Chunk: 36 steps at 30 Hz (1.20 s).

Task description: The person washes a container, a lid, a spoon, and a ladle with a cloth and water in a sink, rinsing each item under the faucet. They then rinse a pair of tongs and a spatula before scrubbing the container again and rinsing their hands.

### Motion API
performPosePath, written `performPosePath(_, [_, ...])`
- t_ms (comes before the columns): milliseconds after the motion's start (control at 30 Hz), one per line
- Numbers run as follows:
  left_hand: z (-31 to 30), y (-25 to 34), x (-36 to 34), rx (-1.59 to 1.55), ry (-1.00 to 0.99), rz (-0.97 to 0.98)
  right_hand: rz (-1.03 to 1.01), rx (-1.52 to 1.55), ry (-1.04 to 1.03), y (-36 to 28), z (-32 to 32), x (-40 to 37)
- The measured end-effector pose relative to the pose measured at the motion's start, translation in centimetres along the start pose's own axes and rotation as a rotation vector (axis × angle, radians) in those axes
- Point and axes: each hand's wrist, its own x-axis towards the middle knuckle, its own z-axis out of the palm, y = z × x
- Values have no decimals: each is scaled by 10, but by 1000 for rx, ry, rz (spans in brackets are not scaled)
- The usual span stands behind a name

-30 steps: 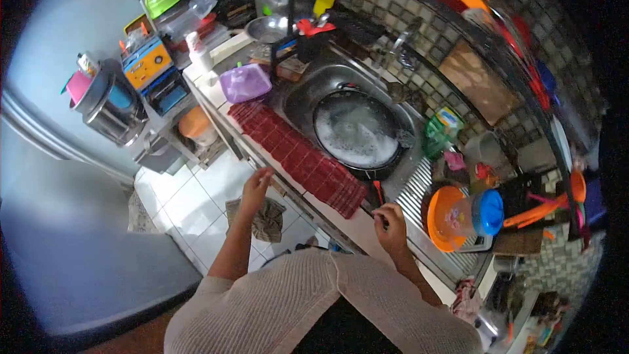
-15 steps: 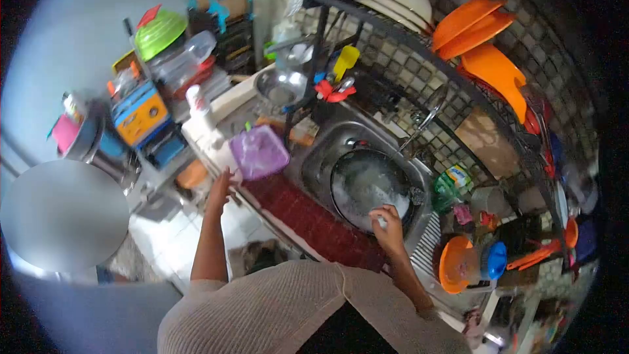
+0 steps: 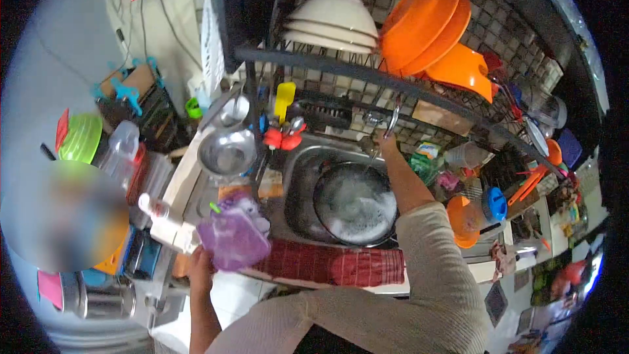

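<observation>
My left hand (image 3: 202,265) is at the near corner of a soapy, square purple plastic lid (image 3: 234,242), with its fingers closed on the edge. Behind the lid, a sudsy purple item (image 3: 246,208) sits on the counter, partly hidden. My right hand (image 3: 385,139) reaches over the sink (image 3: 295,187) to the end of the metal faucet (image 3: 394,118). Its fingers are closed around the spout, though partly hidden. A thin stream of water falls below it into a large round dark-rimmed pan (image 3: 354,200) full of cloudy, foamy water.
A dark rack (image 3: 367,69) with white bowls (image 3: 334,23) and orange bowls (image 3: 426,26) overhangs the sink. A metal bowl (image 3: 228,152) and white bottle (image 3: 160,213) stand left. A red cloth (image 3: 367,267) covers the front edge; an orange bowl (image 3: 464,221) stands right.
My right hand has moved from the foamy pan up to the faucet. My left hand has come to the purple lid, which is now tilted up. The view has turned.
</observation>
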Motion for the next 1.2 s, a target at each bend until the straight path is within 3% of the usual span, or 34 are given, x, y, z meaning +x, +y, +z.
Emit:
performPosePath(67, [11, 25, -6, -24, -104, 38, 19, -120, -545, 15, -4, 36])
performPosePath(100, [15, 30, -7, -44, -187, 55, 221, 308, -440, -3, -3, 23])
performPosePath(167, [47, 35, -2, -31, -281, 90, 255, 471, -348, -6, 13, 15])
performPosePath(233, [72, 8, 23, -83, -485, -27, 303, 783, -147, 28, 24, 17])
performPosePath(267, [107, 20, 16, -131, -379, -71, 319, 785, -144, 4, 0, 2])
performPosePath(333, [147, 19, 28, -66, -503, -122, -556, -314, -166, -46, 3, -69])
performPosePath(367, [167, 23, 30, 14, -516, -177, -456, -83, -199, -80, 12, -105])
performPosePath(400, [186, 21, 35, 22, -524, -181, -449, -85, -189, -76, 15, -119])
performPosePath(467, [227, 3, 54, -108, -665, -214, -689, -378, -125, -70, 14, -139])
performPosePath(533, [267, -18, 67, -98, -691, -187, -867, -493, 8, -118, 20, -193])
performPosePath(600, [302, -43, 86, -86, -714, -168, -52, -44, -500, -118, 8, -215])
performPosePath(633, [320, -56, 99, -116, -716, -178, 275, 144, -524, -106, -1, -213])
performPosePath(667, [334, -65, 108, -144, -717, -188, 281, 150, -515, -103, -14, -215])
performPosePath(733, [359, -69, 113, -146, -679, -233, 490, 466, -586, -102, -40, -213])
performPosePath(867, [407, -90, 128, -126, -622, -301, 573, 538, -538, -72, -77, -206])
performPosePath(933, [427, -119, 153, -139, -704, -372, 617, 571, -457, -72, -92, -210])
performPosePath(1000, [443, -137, 161, -162, -675, -239, 615, 697, -494, -65, -102, -218])
performPosePath(1033, [446, -138, 160, -153, -672, -246, 620, 729, -397, -59, -106, -221])
performPosePath(1100, [451, -122, 147, -428, -836, -377, 655, 732, -182, -54, -113, -228])
performPosePath(1133, [458, -119, 147, -420, -842, -385, 658, 736, -170, -55, -117, -232])
performPosePath(1200, [472, -123, 147, -657, -630, -619, 596, 913, -132, -58, -123, -243])
